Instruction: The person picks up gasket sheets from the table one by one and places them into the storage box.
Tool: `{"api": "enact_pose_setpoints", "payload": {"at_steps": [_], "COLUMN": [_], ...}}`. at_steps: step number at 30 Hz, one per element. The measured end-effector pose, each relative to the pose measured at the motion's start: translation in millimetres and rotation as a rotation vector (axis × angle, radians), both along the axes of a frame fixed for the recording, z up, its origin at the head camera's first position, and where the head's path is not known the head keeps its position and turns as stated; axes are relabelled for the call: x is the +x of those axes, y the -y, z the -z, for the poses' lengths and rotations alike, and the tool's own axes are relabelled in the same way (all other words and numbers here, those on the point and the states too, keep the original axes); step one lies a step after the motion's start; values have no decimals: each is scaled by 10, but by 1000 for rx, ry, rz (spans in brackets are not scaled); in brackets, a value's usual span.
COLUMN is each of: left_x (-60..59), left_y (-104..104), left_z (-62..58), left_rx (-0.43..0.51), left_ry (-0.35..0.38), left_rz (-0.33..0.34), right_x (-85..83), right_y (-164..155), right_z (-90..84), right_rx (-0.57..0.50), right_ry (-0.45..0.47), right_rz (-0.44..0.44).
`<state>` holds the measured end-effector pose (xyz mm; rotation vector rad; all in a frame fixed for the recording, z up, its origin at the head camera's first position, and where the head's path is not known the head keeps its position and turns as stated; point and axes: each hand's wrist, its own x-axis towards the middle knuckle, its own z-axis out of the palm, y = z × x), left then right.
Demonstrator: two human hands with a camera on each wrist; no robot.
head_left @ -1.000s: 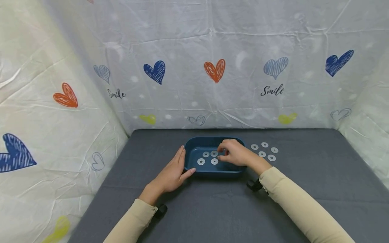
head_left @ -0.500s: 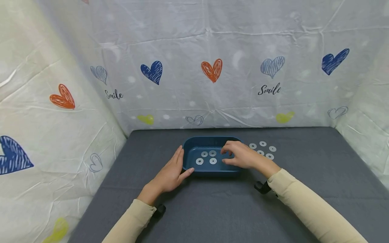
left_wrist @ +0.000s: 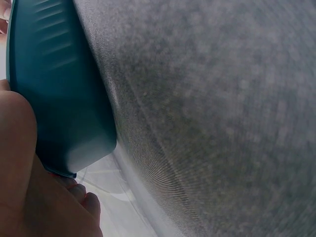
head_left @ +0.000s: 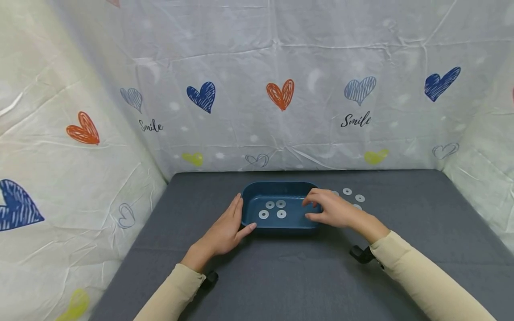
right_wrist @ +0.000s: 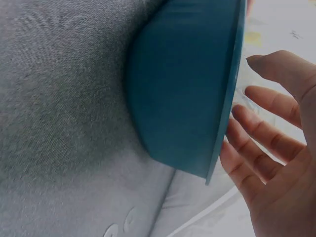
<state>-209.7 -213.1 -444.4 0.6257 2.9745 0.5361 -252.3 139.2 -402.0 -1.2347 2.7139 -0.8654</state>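
Note:
A dark blue rectangular dish (head_left: pixel 281 230) stands on the table, with several flat silver washers (head_left: pixel 263 214) lying on its floor. At its left end my left hand (head_left: pixel 225 229) rests with straight fingers along the outside and the thumb by the near rim; the left wrist view shows the dish's outer wall (left_wrist: pixel 64 98) beside that hand. Over the right end, my right hand (head_left: pixel 333 209) hovers with fingers bent loosely. Seen from the right wrist, its fingers and thumb (right_wrist: pixel 279 69) are spread apart with nothing between them, close over the rim.
More washers (head_left: pixel 360 198) lie on the grey tabletop (head_left: pixel 281 276) to the right of the dish, some partly hidden behind my right hand. A white curtain (head_left: pixel 241 58) printed with hearts hangs along the back and sides of the table.
My right hand has moved right from over the middle of the dish to its right end, its fingers opening. It now covers part of the loose washers. The left hand stays put.

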Motion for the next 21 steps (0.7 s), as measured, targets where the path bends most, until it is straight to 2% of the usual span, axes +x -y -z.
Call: {"api": "enact_pose_setpoints", "payload": {"at_steps": [5, 13, 21], "left_x": [10, 21, 13], "left_y": [-6, -8, 1], "left_z": [-22, 11, 7], "left_rx": [20, 23, 20], "left_ry": [-6, -12, -11], "left_rz": [8, 9, 3], "right_x": [34, 122, 159], "right_y": [-87, -289, -562], "right_z": [-26, -59, -15], "right_rx": [-19, -43, -33], "right_ry": [-20, 19, -32], "right_rz": [9, 57, 101]}}
